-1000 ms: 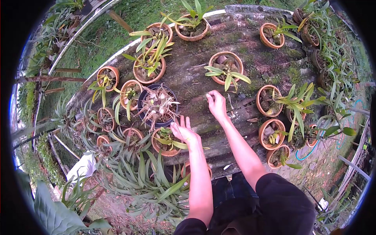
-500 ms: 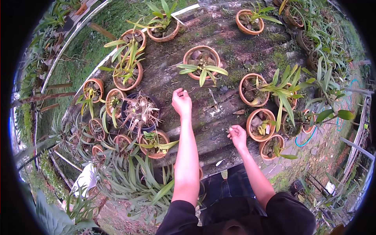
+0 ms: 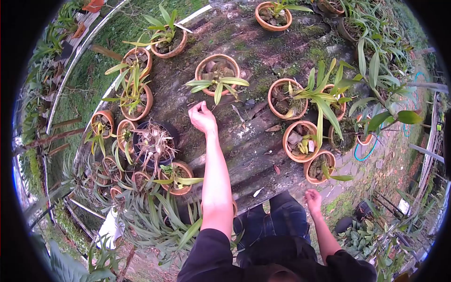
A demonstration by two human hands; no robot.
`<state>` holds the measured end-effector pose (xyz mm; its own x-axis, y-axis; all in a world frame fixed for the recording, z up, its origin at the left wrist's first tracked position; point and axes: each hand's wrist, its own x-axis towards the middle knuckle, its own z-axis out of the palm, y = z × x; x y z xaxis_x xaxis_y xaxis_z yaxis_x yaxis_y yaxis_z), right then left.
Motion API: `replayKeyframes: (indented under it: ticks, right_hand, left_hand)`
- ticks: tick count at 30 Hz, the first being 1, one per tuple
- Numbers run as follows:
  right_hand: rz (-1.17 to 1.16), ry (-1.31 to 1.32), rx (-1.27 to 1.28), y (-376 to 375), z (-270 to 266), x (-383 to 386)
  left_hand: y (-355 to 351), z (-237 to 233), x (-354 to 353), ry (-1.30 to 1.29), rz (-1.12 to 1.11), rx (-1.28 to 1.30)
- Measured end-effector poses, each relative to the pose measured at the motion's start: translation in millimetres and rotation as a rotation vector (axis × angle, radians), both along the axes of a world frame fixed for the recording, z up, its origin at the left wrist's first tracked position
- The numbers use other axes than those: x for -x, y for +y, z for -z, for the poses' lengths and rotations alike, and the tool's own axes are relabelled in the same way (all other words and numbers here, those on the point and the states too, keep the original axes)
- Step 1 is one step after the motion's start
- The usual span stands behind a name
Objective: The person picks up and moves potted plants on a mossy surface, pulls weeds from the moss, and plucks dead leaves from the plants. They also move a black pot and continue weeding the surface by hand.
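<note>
My left hand [image 3: 203, 117] reaches over the weathered table, its fingers closed in a pinch. Anything in that pinch is too small to make out. Just beyond its fingertips, slightly to the right, stands a terracotta pot [image 3: 196, 75] with a small, broad-leaved orchid-like plant [image 3: 220, 85]. Left of my hand is a dark pot [image 3: 174, 136] heaped with dry, pale roots and stalks [image 3: 152, 141]. My right hand [image 3: 313, 202] hangs past the table's front edge with its fingers curled; what they hold, if anything, is hidden. Nearest to it is a small potted plant [image 3: 320, 168].
More terracotta pots, including one pot [image 3: 284, 149] with yellowish growth, line both sides of the mossy corrugated table [image 3: 249, 155]. Long leaves [image 3: 324, 110] overhang on the right. A reddish dry leaf [image 3: 276, 169] and a pale scrap [image 3: 257, 192] lie near the front edge.
The view has shifted, so the pots appear farther left. My right hand has drawn back from above the table to beyond its front edge. My left hand is now closer to the orchid-like plant's pot.
</note>
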<state>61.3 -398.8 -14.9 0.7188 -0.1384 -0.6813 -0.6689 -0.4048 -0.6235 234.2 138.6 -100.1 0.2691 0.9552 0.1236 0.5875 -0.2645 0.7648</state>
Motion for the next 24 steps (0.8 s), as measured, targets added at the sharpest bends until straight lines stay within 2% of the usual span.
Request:
replayKeyframes:
  ticks: [1, 2, 3, 4, 5, 6, 8, 9, 10, 12, 14, 15, 18, 24]
  right_hand:
    - [-0.071, 0.001, 0.151, -35, 0, 8]
    - [-0.146, 0.005, 0.303, -63, -1, 11]
    - [-0.455, 0.051, 0.425, -80, -10, 5]
    - [-0.765, 0.1, 0.54, -94, -24, -1]
    - [-1.079, 0.154, 0.648, -102, -37, 0]
    - [-0.915, 0.175, 0.586, -95, -41, -2]
    - [-0.593, 0.199, 0.458, -69, -36, -19]
    - [-0.465, 0.193, 0.339, -63, -24, -20]
    - [-0.479, 0.151, 0.295, -50, -23, -25]
    - [-0.51, 0.075, 0.212, -2, -29, -34]
    - [-0.53, 0.077, 0.101, 29, -28, -32]
    - [-0.541, 0.078, 0.045, 40, -28, -31]
    - [-0.522, 0.1, 0.026, 60, -31, -25]
    - [-0.524, 0.097, 0.051, 61, -36, -25]
  left_hand:
    - [-14, -24, 8, 0.027, 0.093, 0.188]
    - [-27, -46, 19, 0.088, 0.333, 0.471]
    - [-38, -42, 37, 0.064, 0.677, 0.698]
    - [-55, -76, 42, 0.111, 0.868, 1.092]
    - [-66, -79, 52, 0.151, 1.02, 1.287]
    - [-74, -81, 55, 0.248, 1.017, 1.268]
    - [-86, -64, 49, 0.195, 0.797, 0.642]
    - [-88, -67, 35, 0.179, 0.627, 0.521]
    - [-91, -55, 22, 0.134, 0.521, 0.465]
    - [-97, -54, -7, 0.121, 0.473, 0.326]
    - [-107, -37, -24, 0.224, 0.453, 0.174]
    - [-112, -34, -31, 0.256, 0.415, 0.256]
    - [-129, -34, -44, 0.377, 0.284, 0.14]
    - [-126, -38, -28, 0.273, 0.242, 0.123]
